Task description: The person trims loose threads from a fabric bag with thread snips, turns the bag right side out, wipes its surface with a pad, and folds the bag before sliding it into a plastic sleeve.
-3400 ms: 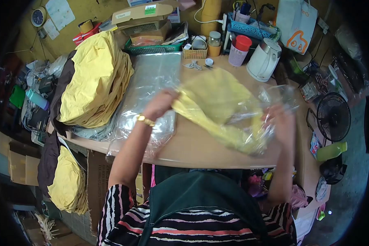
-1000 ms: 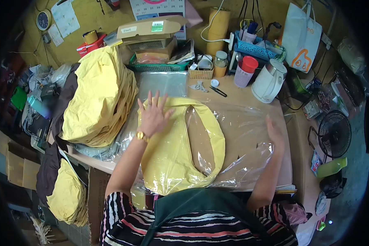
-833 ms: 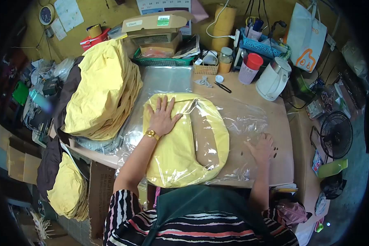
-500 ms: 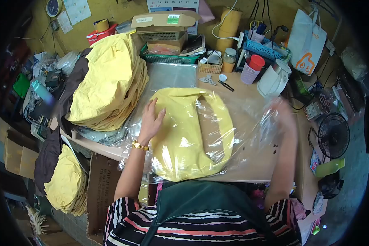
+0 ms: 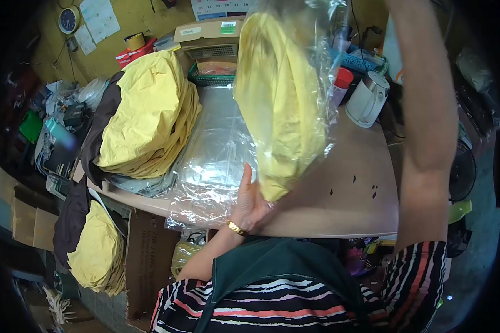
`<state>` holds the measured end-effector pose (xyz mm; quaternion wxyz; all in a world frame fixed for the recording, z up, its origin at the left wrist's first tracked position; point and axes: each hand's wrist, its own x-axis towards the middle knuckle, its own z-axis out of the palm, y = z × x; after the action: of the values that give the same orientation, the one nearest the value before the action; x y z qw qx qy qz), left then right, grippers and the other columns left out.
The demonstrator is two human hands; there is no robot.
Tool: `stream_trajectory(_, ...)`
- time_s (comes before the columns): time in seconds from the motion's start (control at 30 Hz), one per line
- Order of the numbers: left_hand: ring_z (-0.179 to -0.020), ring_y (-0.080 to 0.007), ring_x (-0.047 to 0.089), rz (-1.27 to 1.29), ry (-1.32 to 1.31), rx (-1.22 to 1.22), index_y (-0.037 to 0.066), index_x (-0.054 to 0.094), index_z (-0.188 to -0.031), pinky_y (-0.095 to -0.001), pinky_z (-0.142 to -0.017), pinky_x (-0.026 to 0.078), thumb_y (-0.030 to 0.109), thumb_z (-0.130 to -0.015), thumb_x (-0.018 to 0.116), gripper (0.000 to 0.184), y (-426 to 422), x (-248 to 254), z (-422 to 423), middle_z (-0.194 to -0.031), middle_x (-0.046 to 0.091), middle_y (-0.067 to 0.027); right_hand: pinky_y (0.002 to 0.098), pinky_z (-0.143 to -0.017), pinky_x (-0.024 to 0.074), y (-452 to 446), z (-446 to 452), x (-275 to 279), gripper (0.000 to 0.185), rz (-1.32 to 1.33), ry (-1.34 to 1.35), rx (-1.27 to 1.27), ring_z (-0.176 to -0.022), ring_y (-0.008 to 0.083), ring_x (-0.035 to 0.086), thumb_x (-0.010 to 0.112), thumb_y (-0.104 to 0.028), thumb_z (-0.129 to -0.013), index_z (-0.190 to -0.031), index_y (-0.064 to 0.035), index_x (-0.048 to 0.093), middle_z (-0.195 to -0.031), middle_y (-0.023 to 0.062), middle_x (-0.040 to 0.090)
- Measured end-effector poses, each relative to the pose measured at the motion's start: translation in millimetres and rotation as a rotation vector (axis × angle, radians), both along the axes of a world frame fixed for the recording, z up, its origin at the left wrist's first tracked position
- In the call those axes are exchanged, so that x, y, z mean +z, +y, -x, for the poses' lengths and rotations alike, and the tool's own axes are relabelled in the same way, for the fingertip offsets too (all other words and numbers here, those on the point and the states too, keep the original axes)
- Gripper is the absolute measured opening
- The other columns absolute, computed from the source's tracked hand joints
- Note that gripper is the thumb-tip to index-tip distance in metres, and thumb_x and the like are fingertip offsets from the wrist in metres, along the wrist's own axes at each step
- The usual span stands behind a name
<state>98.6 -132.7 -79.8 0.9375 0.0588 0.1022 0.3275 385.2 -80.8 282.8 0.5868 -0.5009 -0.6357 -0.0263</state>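
A yellow cloth bag [image 5: 286, 105] hangs upright over the table inside a clear plastic bag [image 5: 325, 94], its top cut off by the upper edge of the view. My left hand [image 5: 253, 208] is at its lower tip, thumb stretched up and apart, the other fingers partly hidden by the bag's bottom. My right arm reaches up past the top edge, so the right hand is out of sight. To the left of the hanging bag lie flat clear plastic bags [image 5: 214, 150] on the table.
A tall stack of yellow and dark cloth bags [image 5: 144, 116] stands at the table's left, with another pile [image 5: 97, 247] lower down. A white kettle [image 5: 368, 100], red-lidded cup [image 5: 343, 77] and green basket [image 5: 214, 79] line the back. Dark specks mark the table [image 5: 355, 205].
The yellow bag in its plastic went from lying flat on the table to hanging upright. My right arm rose out of the top of view; my left hand moved right and down to the bag's bottom.
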Motion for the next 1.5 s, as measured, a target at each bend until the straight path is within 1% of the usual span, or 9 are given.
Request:
stream_trajectory(0.3,-0.122,-0.0315,0.051,-1.257,1.299,0.526,0.0,0.035,-0.142,-0.037,-0.099,0.047,0.009,-0.08,0.071,0.072,54.7,28.0,159.6,-0.139,0.043,-0.0221,0.0403,-0.081,0.0484,-111.6,-113.3,-245.2,0.026,0.606,-0.579,-0.601,-0.095,0.0336,0.061,0.055,-0.025,-0.093,-0.106,-0.0034,0.06,-0.098,0.017,0.063)
stream_trajectory(0.37,-0.132,-0.0378,0.041,-1.342,2.234,0.018,0.003,0.03,-0.146,-0.0451,-0.106,0.038,0.017,-0.08,0.073,0.08,37.5,61.4,155.3,-0.145,0.036,-0.0254,0.0325,-0.068,0.0478,-145.6,-87.3,-364.4,0.021,0.841,0.187,-0.256,-0.073,0.0181,0.059,0.056,-0.016,-0.091,-0.107,-0.003,0.056,-0.089,0.0088,0.061)
stream_trajectory(0.5,-0.139,-0.0405,0.03,-1.941,2.138,0.486,0.003,0.034,-0.145,-0.0547,-0.108,0.03,0.034,-0.083,0.07,0.078,66.0,10.4,111.7,-0.148,0.034,-0.0239,0.0224,-0.049,0.0356,-154.2,-70.1,-432.0,0.02,0.828,0.469,-0.157,-0.054,0.0045,0.044,0.062,-0.013,-0.09,-0.106,-0.0092,0.05,-0.07,-0.0033,0.05)
stream_trajectory(0.67,-0.14,-0.0411,0.028,-1.913,2.255,-0.463,0.005,0.048,-0.135,-0.062,-0.108,0.025,0.053,-0.085,0.061,0.071,88.9,33.2,69.0,-0.149,0.035,-0.0193,0.0222,-0.045,0.0338,-157.4,-54.3,-375.8,0.016,0.801,0.797,0.025,-0.052,0.0032,0.042,0.061,-0.014,-0.091,-0.102,-0.007,0.052,-0.07,-0.0044,0.051)
stream_trajectory(0.8,-0.141,-0.0427,0.023,-2.226,0.953,0.379,0.006,0.022,-0.15,-0.0518,-0.114,0.018,0.038,-0.079,0.074,0.093,50.3,88.1,-37.4,-0.154,0.027,-0.018,0.0198,-0.054,0.0408,-130.6,4.5,-294.5,0.021,0.91,0.525,0.337,-0.061,0.0036,0.051,0.059,-0.019,-0.094,-0.101,0.0001,0.064,-0.073,-0.0016,0.056)
stream_trajectory(0.97,-0.09,-0.0148,0.065,-2.534,0.797,0.266,0.013,0.069,-0.089,-0.0519,-0.112,0.022,0.02,-0.081,0.073,0.012,80.4,119.9,-72.1,-0.079,0.067,-0.0002,0.0215,-0.06,0.0481,-111.6,-9.1,-247.5,0.032,0.927,0.596,0.502,-0.067,0.0062,0.058,0.056,-0.027,-0.098,-0.101,0.0029,0.065,-0.076,0.0013,0.061)
stream_trajectory(1.07,-0.09,-0.0165,0.064,-2.354,0.89,0.184,0.013,0.07,-0.086,-0.0513,-0.111,0.025,0.019,-0.079,0.075,0.011,116.9,147.7,-37.7,-0.08,0.068,-0.0008,0.0219,-0.063,0.0491,-116.2,-33.7,-244.0,0.026,1.035,0.393,0.514,-0.07,0.0076,0.061,0.061,-0.022,-0.095,-0.102,0.0026,0.064,-0.077,0.0009,0.061)
stream_trajectory(1.37,-0.089,-0.0166,0.065,-2.165,0.788,0.563,0.011,0.063,-0.078,-0.0435,-0.109,0.031,0.012,-0.075,0.076,0.014,92.6,150.9,-50.7,-0.082,0.068,0.0005,0.0263,-0.085,0.0482,-57.0,92.1,-264.9,0.034,0.005,0.325,0.296,-0.1,0.0166,0.062,0.068,0.002,-0.08,-0.113,-0.0023,0.064,-0.101,0.0069,0.066)
stream_trajectory(1.5,-0.099,-0.0175,0.062,-2.022,0.721,0.45,0.008,0.059,-0.075,-0.0396,-0.097,0.043,0.007,-0.078,0.074,0.015,121.1,159.9,5.7,-0.086,0.066,-0.001,0.0289,-0.08,0.0486,-74.2,18.5,-278.0,0.016,0.395,0.23,0.338,-0.092,0.0163,0.063,0.064,0.004,-0.081,-0.095,-0.0009,0.07,-0.09,0.0082,0.069)
